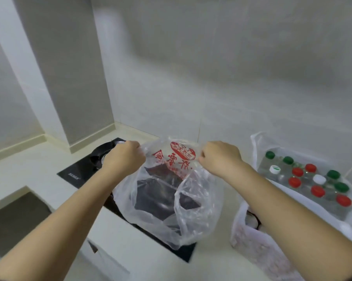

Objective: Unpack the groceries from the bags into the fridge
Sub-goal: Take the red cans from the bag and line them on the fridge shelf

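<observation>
Both hands pinch the far rim of the clear plastic bag (169, 201): left hand (124, 157) at its left corner, right hand (219, 157) at its right. The bag hangs between and below them over the black stove (77, 169). A second bag of capped bottles (305, 177) sits to the right.

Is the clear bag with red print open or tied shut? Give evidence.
Open. The left hand and right hand hold the bag apart at its top; the mouth gapes.

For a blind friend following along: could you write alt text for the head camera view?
A person's left hand and right hand grip the top of a clear plastic bag with red print, which stands on a black hob in a white counter. To its right, a white bag holds bottles with red, green and white caps.
</observation>
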A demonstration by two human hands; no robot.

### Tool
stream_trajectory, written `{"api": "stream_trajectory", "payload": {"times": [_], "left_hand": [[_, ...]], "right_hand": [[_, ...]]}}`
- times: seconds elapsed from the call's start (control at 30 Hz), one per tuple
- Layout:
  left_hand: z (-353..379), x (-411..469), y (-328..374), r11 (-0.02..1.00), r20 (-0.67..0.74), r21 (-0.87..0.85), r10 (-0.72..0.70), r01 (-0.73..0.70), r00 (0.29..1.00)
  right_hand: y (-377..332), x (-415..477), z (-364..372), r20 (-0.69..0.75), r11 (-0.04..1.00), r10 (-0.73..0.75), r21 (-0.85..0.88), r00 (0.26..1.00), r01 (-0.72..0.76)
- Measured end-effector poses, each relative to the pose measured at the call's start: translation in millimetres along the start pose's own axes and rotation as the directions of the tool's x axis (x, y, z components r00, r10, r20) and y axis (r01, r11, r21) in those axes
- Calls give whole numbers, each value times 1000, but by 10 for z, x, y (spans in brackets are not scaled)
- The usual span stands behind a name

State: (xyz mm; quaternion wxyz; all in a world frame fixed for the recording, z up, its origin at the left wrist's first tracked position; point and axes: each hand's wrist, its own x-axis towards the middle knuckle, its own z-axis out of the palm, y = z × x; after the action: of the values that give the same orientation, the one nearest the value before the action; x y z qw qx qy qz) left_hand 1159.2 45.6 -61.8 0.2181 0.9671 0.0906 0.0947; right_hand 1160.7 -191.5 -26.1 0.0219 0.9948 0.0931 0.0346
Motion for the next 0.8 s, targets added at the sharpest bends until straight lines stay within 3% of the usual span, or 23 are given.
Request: {"api": "stream_trajectory", "payload": {"times": [0.17,0.5,0.67,0.8], "left_hand": [[138,1003,97,993,-42,-96,65,-69,997],[984,2390,300,991,60,-99,94,-88,994],[1577,2545,206,994,297,-12,106,-107,949],[1783,2565,93,993,315,60,78,-102,946]], "right_hand": [[200,834,-56,-42,993,100,-52,994,-102],[492,2008,566,-67,975,182,-115,981,-189],[619,2286,1218,168,984,176,-52,970,-170],[716,2293,1494,269,990,139,-31,953,-136]]}}
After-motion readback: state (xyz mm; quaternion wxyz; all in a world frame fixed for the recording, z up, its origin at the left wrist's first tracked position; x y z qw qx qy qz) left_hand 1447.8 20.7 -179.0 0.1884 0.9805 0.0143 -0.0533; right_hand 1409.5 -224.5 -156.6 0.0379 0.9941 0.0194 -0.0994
